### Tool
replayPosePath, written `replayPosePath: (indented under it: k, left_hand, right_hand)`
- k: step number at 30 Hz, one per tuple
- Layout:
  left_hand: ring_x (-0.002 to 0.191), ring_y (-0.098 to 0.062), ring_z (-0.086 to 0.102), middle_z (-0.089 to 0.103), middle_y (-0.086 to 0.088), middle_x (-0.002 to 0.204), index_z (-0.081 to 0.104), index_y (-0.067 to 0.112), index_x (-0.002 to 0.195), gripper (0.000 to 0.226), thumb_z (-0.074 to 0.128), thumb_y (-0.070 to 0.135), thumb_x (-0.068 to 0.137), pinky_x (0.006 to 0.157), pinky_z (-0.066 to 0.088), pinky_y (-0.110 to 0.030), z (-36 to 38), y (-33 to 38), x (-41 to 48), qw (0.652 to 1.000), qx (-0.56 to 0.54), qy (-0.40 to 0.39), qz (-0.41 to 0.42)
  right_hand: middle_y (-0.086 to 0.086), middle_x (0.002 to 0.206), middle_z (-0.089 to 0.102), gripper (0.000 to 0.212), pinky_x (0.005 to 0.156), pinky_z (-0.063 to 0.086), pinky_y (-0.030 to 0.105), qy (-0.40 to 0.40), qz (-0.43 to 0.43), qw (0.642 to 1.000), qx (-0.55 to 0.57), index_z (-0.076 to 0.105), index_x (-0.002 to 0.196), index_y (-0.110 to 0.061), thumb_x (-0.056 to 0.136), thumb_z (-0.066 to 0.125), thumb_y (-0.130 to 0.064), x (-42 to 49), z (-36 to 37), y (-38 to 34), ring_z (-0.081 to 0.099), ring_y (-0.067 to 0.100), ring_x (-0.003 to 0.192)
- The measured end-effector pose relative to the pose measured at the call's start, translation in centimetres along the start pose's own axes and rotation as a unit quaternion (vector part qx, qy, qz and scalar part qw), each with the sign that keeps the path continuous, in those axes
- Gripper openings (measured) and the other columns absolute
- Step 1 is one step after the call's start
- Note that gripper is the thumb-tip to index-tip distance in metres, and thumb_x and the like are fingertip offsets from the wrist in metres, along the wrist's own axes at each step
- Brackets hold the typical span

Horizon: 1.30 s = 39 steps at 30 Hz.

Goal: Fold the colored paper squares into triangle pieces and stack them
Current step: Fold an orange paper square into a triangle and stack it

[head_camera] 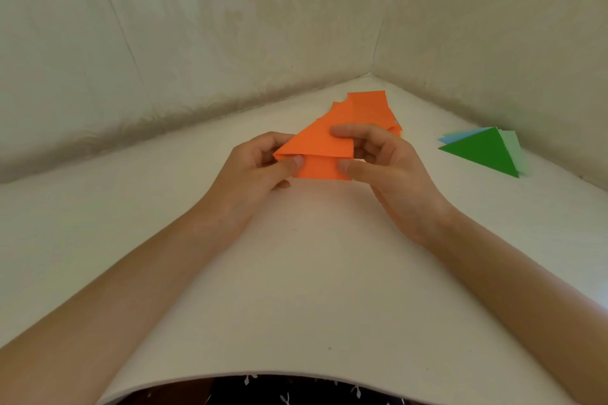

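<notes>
Rightward, folded triangles point(483, 152) lie near the wall point(500, 43).

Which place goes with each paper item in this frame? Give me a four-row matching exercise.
1 folded orange piece
2 orange stack
3 dark green triangle
4 light blue sheet

a under the dark green triangle, edge showing
b pinched between left hand and right hand
c on the table behind the hands
d on top of the right-side pile

Pairs: 1-b, 2-c, 3-d, 4-a
</notes>
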<state>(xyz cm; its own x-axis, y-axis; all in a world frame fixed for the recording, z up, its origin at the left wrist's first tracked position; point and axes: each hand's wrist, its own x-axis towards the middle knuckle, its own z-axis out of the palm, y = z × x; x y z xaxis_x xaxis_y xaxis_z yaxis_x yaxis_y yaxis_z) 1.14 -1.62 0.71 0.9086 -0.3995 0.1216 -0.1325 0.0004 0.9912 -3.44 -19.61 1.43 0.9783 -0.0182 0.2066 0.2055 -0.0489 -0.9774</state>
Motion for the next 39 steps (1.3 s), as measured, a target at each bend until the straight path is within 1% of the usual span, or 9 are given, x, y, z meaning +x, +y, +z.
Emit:
replayPosePath:
  k: [3,8,12,15,19,23,27,32,39]
  left_hand:
    - [0.070,-0.005,0.056,0.061,0.011,0.071,0.066,0.017,0.088,0.024,0.047,0.007,0.097,0.064,0.044,-0.022,0.2,0.0,-0.1,1.000,0.027,-0.001,0.014]
    - [0.059,-0.013,0.055,0.061,0.001,0.063,0.061,0.008,0.077,0.031,0.039,0.008,0.100,0.056,0.040,-0.025,0.4,0.2,-0.4,1.000,-0.007,-0.028,0.010]
    - [0.054,-0.015,0.055,0.065,-0.005,0.065,0.058,0.004,0.080,0.031,0.036,0.013,0.099,0.051,0.038,-0.024,0.5,0.6,-0.3,0.994,-0.097,-0.037,-0.031]
    - [0.055,-0.015,0.055,0.065,-0.007,0.067,0.058,0.002,0.082,0.030,0.036,0.017,0.098,0.052,0.039,-0.024,0.2,0.7,-0.2,0.990,-0.122,-0.047,-0.050]
    - [0.063,-0.014,0.060,0.066,-0.007,0.073,0.061,0.005,0.083,0.035,0.038,0.027,0.099,0.056,0.045,-0.023,0.4,0.4,0.0,0.994,-0.110,-0.009,-0.028]
    - [0.076,-0.013,0.063,0.066,0.002,0.076,0.065,0.015,0.087,0.020,0.048,0.019,0.097,0.067,0.051,-0.023,0.5,0.2,0.1,0.992,-0.091,0.077,0.039]
    - [0.065,-0.014,0.066,0.065,0.003,0.060,0.044,0.023,0.099,0.019,0.047,0.004,0.097,0.064,0.053,-0.025,0.4,0.4,-0.1,0.983,-0.128,0.120,0.060]
    - [0.067,-0.013,0.061,0.062,0.005,0.070,0.060,0.016,0.081,0.033,0.038,-0.002,0.096,0.062,0.052,-0.024,0.1,0.6,-0.1,0.989,-0.101,0.087,0.064]
    - [0.079,-0.009,0.061,0.067,0.006,0.081,0.068,0.014,0.090,0.020,0.056,0.007,0.075,0.075,0.052,-0.023,0.1,0.2,-0.1,0.994,-0.088,0.015,0.065]
  right_hand:
    - [0.003,0.081,0.054,0.026,0.071,0.044,0.026,0.032,-0.009,0.999,-0.007,0.059,0.110,-0.024,0.086,0.064,-0.013,0.0,0.1,-0.1,0.052,0.012,0.076]
    - [-0.004,0.069,0.060,0.044,0.069,0.051,0.028,0.070,0.000,0.998,-0.002,0.037,0.130,-0.031,0.093,0.057,-0.018,-0.2,0.4,-0.3,0.056,0.011,0.071]
    - [-0.006,0.087,0.063,0.063,0.066,0.052,0.028,0.062,0.011,0.996,0.055,0.024,0.137,-0.036,0.083,0.055,-0.049,-0.3,0.5,-1.0,0.065,0.016,0.073]
    - [0.000,0.082,0.065,0.050,0.064,0.052,0.029,0.021,-0.002,0.998,0.061,0.034,0.124,-0.030,0.086,0.064,-0.022,-0.6,0.7,-1.0,0.067,0.021,0.071]
    - [0.004,0.069,0.065,0.034,0.059,0.050,0.026,0.013,-0.008,0.999,0.051,0.047,0.111,-0.014,0.087,0.057,0.008,-0.6,0.7,-0.5,0.063,0.018,0.062]
    - [0.003,0.067,0.065,0.037,0.060,0.050,0.025,0.008,-0.014,0.999,0.041,0.051,0.112,-0.015,0.085,0.058,0.010,-0.6,0.7,-0.5,0.062,0.017,0.061]
    - [0.007,0.070,0.065,0.034,0.060,0.050,0.027,0.012,-0.017,0.999,0.028,0.052,0.108,-0.015,0.086,0.058,0.010,-0.6,0.8,-0.5,0.060,0.017,0.059]
    - [0.003,0.071,0.066,0.022,0.060,0.049,0.024,0.008,-0.016,1.000,0.020,0.059,0.094,-0.011,0.087,0.055,0.010,-0.6,0.8,-0.5,0.059,0.014,0.060]
    - [0.001,0.071,0.068,0.020,0.063,0.049,0.022,0.049,-0.023,0.996,0.067,0.064,0.093,-0.006,0.091,0.049,0.007,-0.3,0.2,0.0,0.062,0.013,0.066]
